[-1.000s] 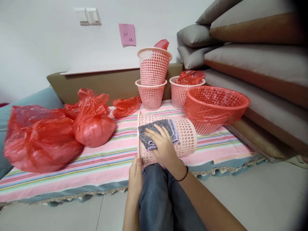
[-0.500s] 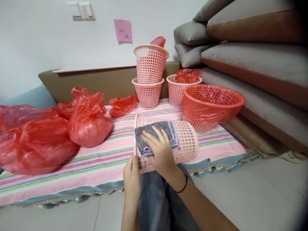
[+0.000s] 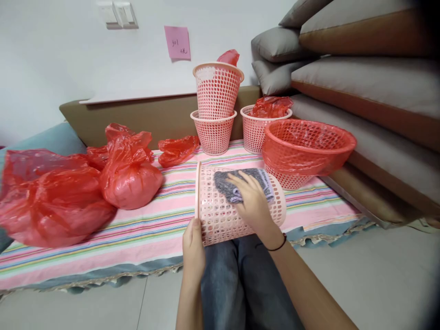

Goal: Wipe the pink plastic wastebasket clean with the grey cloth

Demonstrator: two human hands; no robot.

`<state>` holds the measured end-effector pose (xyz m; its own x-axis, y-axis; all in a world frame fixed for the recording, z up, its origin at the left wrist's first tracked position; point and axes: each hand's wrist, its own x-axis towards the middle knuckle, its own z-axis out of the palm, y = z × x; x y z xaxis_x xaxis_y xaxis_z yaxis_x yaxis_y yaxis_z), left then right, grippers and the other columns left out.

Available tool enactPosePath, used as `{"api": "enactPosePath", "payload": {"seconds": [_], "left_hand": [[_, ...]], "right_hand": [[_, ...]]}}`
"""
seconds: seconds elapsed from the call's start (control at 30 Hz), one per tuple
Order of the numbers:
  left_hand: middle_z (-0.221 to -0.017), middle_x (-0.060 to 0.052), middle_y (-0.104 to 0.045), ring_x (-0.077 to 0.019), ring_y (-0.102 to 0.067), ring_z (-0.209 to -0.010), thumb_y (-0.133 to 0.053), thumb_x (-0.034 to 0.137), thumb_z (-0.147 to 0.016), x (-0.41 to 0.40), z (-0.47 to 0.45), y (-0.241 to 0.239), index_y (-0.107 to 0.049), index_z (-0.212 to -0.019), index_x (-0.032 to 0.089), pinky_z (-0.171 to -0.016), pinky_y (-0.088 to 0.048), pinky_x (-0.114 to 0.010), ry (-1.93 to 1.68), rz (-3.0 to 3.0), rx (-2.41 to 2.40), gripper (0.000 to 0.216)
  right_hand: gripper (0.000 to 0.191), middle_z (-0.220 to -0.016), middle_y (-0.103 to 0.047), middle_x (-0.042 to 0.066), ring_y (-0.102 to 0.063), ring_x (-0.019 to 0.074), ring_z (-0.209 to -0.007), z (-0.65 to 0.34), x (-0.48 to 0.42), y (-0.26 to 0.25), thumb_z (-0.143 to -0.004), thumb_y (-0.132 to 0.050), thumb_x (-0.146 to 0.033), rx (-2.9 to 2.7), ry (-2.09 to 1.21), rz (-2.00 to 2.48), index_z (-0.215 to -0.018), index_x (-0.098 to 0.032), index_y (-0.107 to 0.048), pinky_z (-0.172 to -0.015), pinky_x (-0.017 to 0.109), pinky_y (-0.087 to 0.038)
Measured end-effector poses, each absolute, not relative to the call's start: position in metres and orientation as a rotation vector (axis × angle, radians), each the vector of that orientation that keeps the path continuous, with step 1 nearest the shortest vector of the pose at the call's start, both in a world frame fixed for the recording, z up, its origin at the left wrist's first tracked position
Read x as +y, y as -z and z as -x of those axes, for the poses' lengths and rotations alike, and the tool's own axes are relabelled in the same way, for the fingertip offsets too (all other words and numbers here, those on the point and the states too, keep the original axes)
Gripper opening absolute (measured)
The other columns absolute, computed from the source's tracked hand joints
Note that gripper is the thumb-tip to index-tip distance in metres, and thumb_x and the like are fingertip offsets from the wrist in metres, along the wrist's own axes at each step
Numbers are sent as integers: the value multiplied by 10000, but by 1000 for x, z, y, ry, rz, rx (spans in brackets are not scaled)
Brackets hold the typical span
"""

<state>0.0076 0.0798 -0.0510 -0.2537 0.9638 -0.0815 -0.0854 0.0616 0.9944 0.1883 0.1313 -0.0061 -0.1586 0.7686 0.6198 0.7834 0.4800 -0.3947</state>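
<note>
A pale pink plastic basket full of small holes lies on its side in the middle of the frame. On top of it is a dark grey fuzzy cloth with light purple edges. The right hand is flat on the cloth, with its fingers long and a little bit apart, pressing it onto the basket. The left hand has its thumb and fingers closed on the low part of the basket's rim; some of those fingers are hidden. The basket's long way goes from left to right. Its wide rim is at the left and its narrower bottom is at the right. The basket is under the right fingers, and it sticks out to the right of the left ones.

Two legs in blue jeans are at the bottom middle. All around is a pink striped bed cover. At the left sit two fat, shiny red plastic bags. Two pink baskets, one in the other, stand at the top middle. To the right is a wide basket, shiny red on top, near big grey and brown cushions at the upper right.
</note>
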Motion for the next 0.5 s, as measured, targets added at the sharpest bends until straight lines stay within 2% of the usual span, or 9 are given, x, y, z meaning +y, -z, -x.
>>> {"api": "enactPosePath", "payload": {"seconds": [0.13, 0.3, 0.5], "left_hand": [[-731, -32, -621, -171, -558, -668, -548, 758, -735, 74, -8, 54, -607, -795, 176, -614, -436, -268, -1347, -926, 1313, 588], [-776, -53, -656, -199, -595, -757, -533, 726, -774, 69, -8, 48, -642, -827, 163, -737, -475, -307, -1314, -998, 1311, 576], [-805, -60, -665, -210, -598, -800, -542, 727, -768, 66, -3, 47, -659, -809, 156, -766, -472, -311, -1346, -1056, 1331, 584]], "right_hand": [[543, -1329, -618, 100, -475, 301, -1299, -241, 136, 22, -751, -517, -130, -1734, 137, 1471, -1289, -152, -587, -1102, 499, -351], [398, -1165, -687, 155, -582, 320, -1124, -272, 138, 25, -772, -494, -174, -1534, 146, 1675, -1127, -145, -671, -989, 485, -432], [402, -1197, -676, 176, -488, 380, -1216, -208, 149, 3, -780, -549, -125, -1517, 172, 1687, -1167, -137, -658, -1045, 615, -297]]}}
